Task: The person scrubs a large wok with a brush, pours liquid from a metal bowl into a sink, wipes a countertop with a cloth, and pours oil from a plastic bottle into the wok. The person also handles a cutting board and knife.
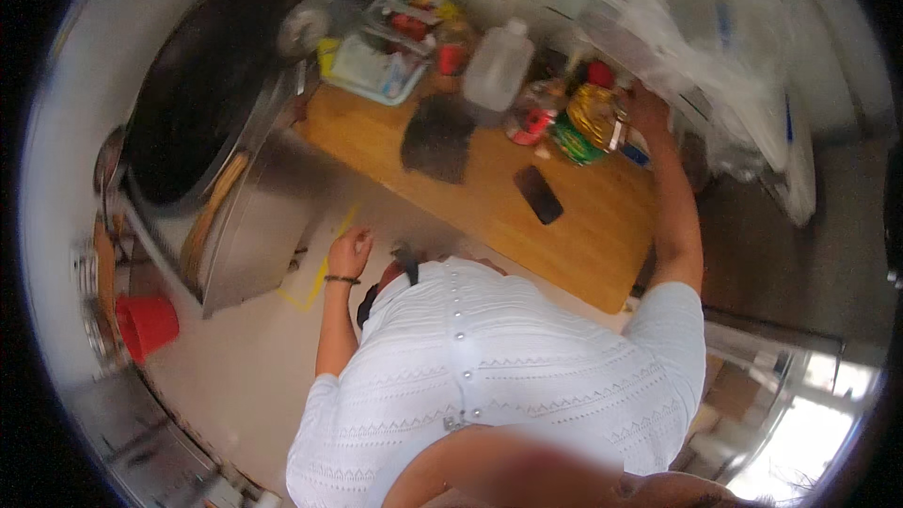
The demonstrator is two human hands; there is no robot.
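My left hand (350, 252), with a dark bracelet at the wrist, hangs over the floor with loosely curled fingers and nothing visible in it. At the back right of a wooden table (600, 240), my right hand (646, 111) reaches in beside a jar with gold and green wrapping (591, 123). Blur hides its fingertips, so a hold cannot be made out. A blue item (635, 154) lies just below that hand. Closer to me on the tabletop is a dark mobile phone (538, 195). A clear jar with a red label (532, 116) stands left of the gold-and-green one.
A translucent plastic jug (499, 67), a dark cloth-like sheet (439, 137) and a clear plastic tub (377, 70) are on the table. Large plastic bags (705, 49) hang at right. Left stands a big dark wok (204, 92); a red bucket (147, 324) sits beyond it.
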